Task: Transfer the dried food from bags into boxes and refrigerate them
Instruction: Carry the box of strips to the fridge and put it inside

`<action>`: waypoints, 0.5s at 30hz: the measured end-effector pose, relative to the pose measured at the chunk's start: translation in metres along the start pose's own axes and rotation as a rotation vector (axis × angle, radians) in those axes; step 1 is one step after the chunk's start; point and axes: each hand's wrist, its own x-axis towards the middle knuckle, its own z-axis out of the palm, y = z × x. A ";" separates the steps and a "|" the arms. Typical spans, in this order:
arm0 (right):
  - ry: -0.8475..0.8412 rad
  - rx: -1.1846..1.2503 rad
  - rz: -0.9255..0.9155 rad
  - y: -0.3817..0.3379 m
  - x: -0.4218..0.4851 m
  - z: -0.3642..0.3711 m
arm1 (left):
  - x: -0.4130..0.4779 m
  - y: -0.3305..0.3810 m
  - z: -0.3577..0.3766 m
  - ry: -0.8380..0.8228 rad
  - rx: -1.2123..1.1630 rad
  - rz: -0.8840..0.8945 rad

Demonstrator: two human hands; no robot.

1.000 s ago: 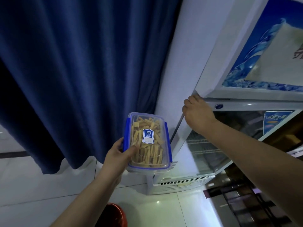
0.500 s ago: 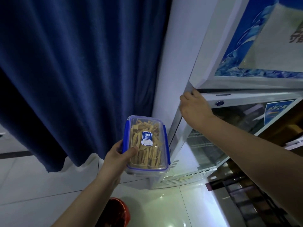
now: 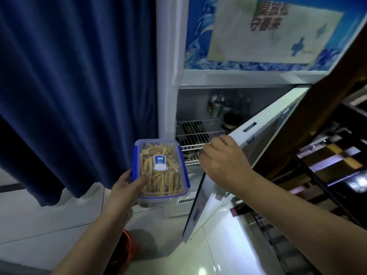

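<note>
Now L grip [image 3: 123,187] clasps box [image 3: 161,175], R grip [image 3: 224,161] door [image 3: 268,124].

clear box [image 3: 160,169] with blue clips, tan strips; navy curtain [image 3: 79,86]; perhaps white fridge [image 3: 168,76].

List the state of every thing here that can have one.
Clear plastic box with blue clips: lid shut, full of yellow dried strips.
White fridge's lower glass door: swung open.
Left hand: grips the box.
Right hand: holds the door's top edge.
Dark blue curtain: drawn shut.
</note>
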 end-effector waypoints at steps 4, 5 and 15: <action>-0.028 0.055 0.103 0.001 -0.056 -0.043 | -0.036 -0.015 0.040 -0.066 -0.004 -0.017; -0.043 0.066 0.136 0.001 -0.070 -0.052 | -0.044 -0.019 0.051 -0.086 -0.012 -0.023; 0.015 -0.017 0.496 0.026 -0.189 -0.131 | -0.095 -0.041 0.152 -0.272 0.034 -0.009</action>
